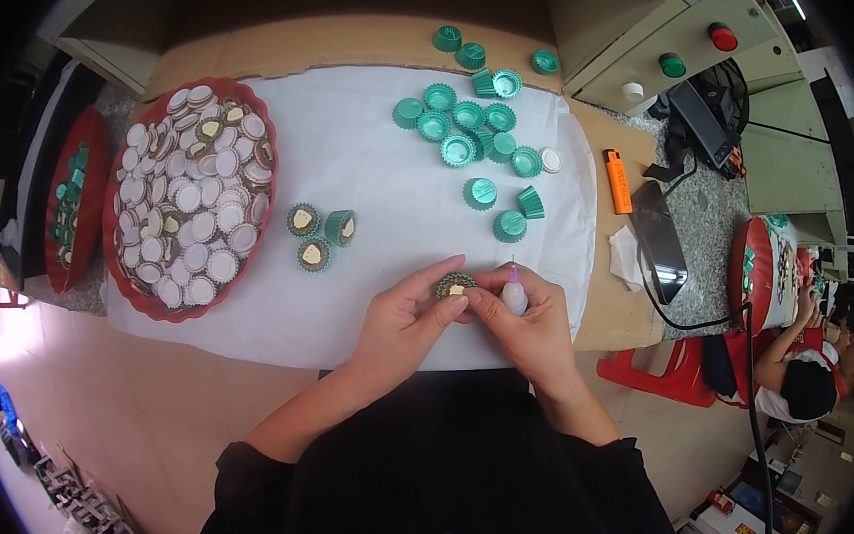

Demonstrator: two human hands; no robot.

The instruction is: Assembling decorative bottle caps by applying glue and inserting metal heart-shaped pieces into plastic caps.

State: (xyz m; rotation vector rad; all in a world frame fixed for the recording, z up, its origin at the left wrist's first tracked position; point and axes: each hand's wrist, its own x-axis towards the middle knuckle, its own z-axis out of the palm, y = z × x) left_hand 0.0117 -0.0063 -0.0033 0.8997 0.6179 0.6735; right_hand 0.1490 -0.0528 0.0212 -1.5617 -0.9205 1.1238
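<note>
Between the fingertips of my left hand sits a small round dark piece with a ridged green rim and a cream-coloured patch on it. My right hand touches that piece with its thumb. The same hand also grips a small squeeze bottle with a purple needle tip pointing up. To the left stand two upright green fluted cups with cream patches inside, and a tilted one beside them. Several more green fluted cups lie scattered beyond my hands, some upside down or on their sides.
A red scalloped tray heaped with white round discs stands at left on white sheeting. At right lie an orange lighter, a crumpled tissue, a dark glossy panel and a black cable. A co-worker sits far right.
</note>
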